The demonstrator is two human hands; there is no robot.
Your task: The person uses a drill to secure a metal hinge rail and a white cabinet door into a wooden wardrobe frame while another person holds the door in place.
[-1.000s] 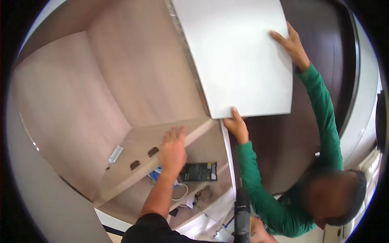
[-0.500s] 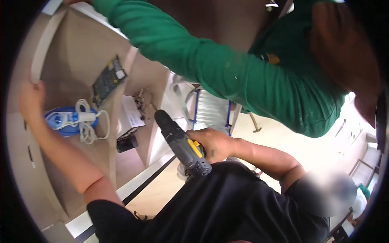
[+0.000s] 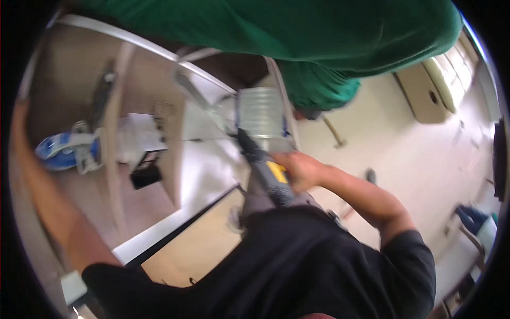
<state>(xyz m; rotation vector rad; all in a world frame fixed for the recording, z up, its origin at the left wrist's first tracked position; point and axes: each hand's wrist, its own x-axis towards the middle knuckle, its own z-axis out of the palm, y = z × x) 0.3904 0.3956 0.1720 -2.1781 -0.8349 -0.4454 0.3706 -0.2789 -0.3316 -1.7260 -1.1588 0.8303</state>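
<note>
Drill (image 3: 264,171): head view, held in the right hand (image 3: 297,169) in front of the black shirt (image 3: 303,255), nose pointing up and away from the body. Right fingers wrapped round its handle. Left hand (image 3: 20,109) at the far-left side of the cabinet (image 3: 151,204); blurred, cannot tell whether it grips or only rests.

Done, as far as visible: cabinet body stands, divider (image 3: 113,143) in place; blue corded appliance (image 3: 57,154) and white box (image 3: 144,127) lie loose inside. Not under way: drilling; the drill looks apart from the panels, near the ladder (image 3: 260,114) in view. Judged part-way; fixings not discernible, so the remainder cannot be told. Co-worker's green sleeve (image 3: 340,26) crosses the top.
</note>
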